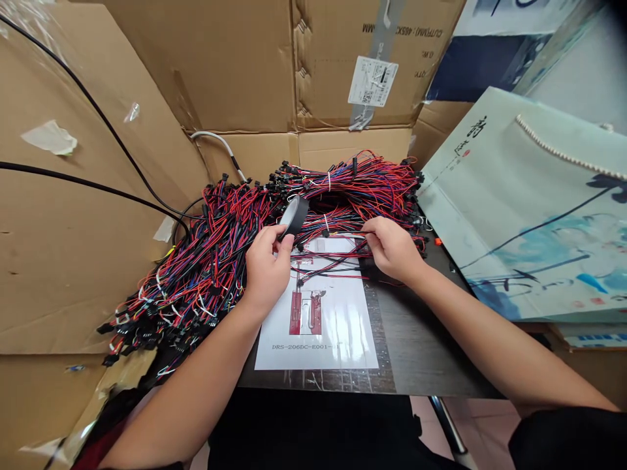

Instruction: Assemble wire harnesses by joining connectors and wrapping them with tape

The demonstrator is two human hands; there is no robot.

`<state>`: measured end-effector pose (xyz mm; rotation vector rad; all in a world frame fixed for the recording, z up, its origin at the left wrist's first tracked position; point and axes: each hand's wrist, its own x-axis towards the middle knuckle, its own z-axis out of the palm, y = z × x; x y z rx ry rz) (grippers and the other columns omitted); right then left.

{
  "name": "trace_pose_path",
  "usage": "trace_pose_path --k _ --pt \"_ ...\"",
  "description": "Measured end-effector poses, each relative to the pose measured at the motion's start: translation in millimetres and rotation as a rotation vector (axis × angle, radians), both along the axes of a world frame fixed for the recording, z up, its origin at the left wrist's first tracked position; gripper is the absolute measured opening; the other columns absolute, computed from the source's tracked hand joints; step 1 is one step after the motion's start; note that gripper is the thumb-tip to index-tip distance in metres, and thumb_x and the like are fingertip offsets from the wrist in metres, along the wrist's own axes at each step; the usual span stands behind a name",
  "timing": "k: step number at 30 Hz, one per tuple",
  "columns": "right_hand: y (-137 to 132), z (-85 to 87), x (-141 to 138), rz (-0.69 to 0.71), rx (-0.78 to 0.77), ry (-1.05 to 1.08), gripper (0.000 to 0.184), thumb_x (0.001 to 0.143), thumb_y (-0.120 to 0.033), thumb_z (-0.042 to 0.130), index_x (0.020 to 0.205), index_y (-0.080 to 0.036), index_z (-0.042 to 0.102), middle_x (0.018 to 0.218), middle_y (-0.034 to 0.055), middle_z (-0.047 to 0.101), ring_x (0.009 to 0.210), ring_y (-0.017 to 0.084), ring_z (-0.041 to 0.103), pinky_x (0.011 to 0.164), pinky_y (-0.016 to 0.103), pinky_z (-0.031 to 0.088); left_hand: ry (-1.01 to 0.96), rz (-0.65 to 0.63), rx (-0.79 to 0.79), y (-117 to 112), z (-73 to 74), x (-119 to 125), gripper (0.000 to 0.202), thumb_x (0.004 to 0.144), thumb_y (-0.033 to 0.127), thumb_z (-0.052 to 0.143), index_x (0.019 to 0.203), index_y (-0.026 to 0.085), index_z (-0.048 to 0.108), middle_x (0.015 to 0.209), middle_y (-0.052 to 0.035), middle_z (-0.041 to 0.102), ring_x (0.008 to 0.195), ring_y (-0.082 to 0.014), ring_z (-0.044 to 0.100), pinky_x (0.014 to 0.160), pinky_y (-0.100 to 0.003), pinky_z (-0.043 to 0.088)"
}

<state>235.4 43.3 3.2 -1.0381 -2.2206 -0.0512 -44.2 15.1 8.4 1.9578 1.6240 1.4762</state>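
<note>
My left hand [268,264] pinches a roll of black tape [300,219], held tilted above the dark table. My right hand [390,247] is closed, thumb against fingers, at the right end of some thin red and black wires [337,256]. These wires stretch between the two hands over a printed sheet [318,352], which carries a red picture and the text "DRS-206DC-E001". Just behind the hands lies a large tied bundle of red, black and blue wires [343,186] with black connectors. Another heap of such wires [215,248] spreads to the left of my left hand.
Cardboard walls [235,65] stand at the back and left. A pale green paper bag [529,222] with a rope handle leans at the right. Black cables [98,111] cross the left side. The dark table [435,346] ends at its front edge before my lap.
</note>
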Motion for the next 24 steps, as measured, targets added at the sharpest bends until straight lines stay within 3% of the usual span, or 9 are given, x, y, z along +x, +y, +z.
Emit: trace_pose_path --k 4,7,11,15,19,22,24 --pt "1 -6.2 -1 0.008 -0.016 0.292 0.014 0.099 -0.027 0.042 0.108 -0.024 0.053 0.1 0.0084 0.065 0.092 0.022 0.065 0.081 0.04 0.053 0.021 -0.029 0.018 -1 -0.9 1 0.022 0.094 0.033 0.055 0.107 0.018 0.064 0.097 -0.0026 0.066 0.073 -0.011 0.055 0.07 -0.024 0.046" --pt "7 -5.2 -5 0.011 -0.057 0.633 0.012 0.101 -0.037 0.044 0.106 -0.027 0.048 0.09 0.0024 0.067 0.081 0.018 0.067 0.076 0.038 0.056 0.156 -0.103 0.052 -3 -0.9 3 0.021 0.096 0.031 0.052 0.107 0.018 0.063 0.101 -0.004 0.066 0.081 -0.0134 0.059 0.076 -0.027 0.048" --pt "30 17.0 2 0.047 -0.072 1.107 0.02 0.096 -0.045 0.054 0.097 -0.029 0.042 0.068 -0.0073 0.055 0.058 0.013 0.059 0.057 0.03 0.052 0.465 -0.268 0.076 -7 -3.8 9 0.021 0.098 0.028 0.047 0.109 0.018 0.061 0.107 -0.0059 0.067 0.101 -0.0198 0.061 0.089 -0.034 0.046" --pt "52 49.7 24 0.061 -0.084 1.432 0.025 0.088 -0.041 0.06 0.087 -0.028 0.039 0.058 -0.01 0.042 0.045 0.009 0.039 0.043 0.024 0.036 0.738 -0.327 0.019 -9 -7.4 15 0.022 0.099 0.027 0.044 0.11 0.019 0.061 0.109 -0.0053 0.067 0.097 -0.0214 0.06 0.085 -0.037 0.043" --pt "57 70.4 34 0.099 -0.14 1.505 0.031 0.09 -0.052 0.057 0.081 -0.027 0.041 0.057 -0.0089 0.033 0.045 0.008 0.026 0.043 0.026 0.029 0.846 -0.332 -0.032 -11 -6.1 18 0.024 0.099 0.03 0.044 0.112 0.019 0.061 0.108 -0.0061 0.064 0.095 -0.0221 0.056 0.083 -0.036 0.041" --pt "51 73.8 21 0.094 -0.182 1.403 0.038 0.091 -0.062 0.052 0.077 -0.026 0.047 0.053 -0.0095 0.023 0.043 0.008 0.016 0.04 0.027 0.02 0.905 -0.324 -0.058 -11 -5.5 18 0.029 0.094 0.041 0.054 0.113 0.019 0.061 0.109 -0.0071 0.062 0.096 -0.0237 0.054 0.083 -0.037 0.041" --pt "45 75.5 8 0.108 -0.164 1.321 0.038 0.093 -0.059 0.052 0.075 -0.025 0.05 0.051 -0.0099 0.022 0.042 0.008 0.012 0.039 0.026 0.014 0.947 -0.31 -0.064 -10 -6.8 17 0.028 0.092 0.041 0.059 0.111 0.021 0.062 0.11 -0.0064 0.061 0.097 -0.0239 0.053 0.082 -0.037 0.04"
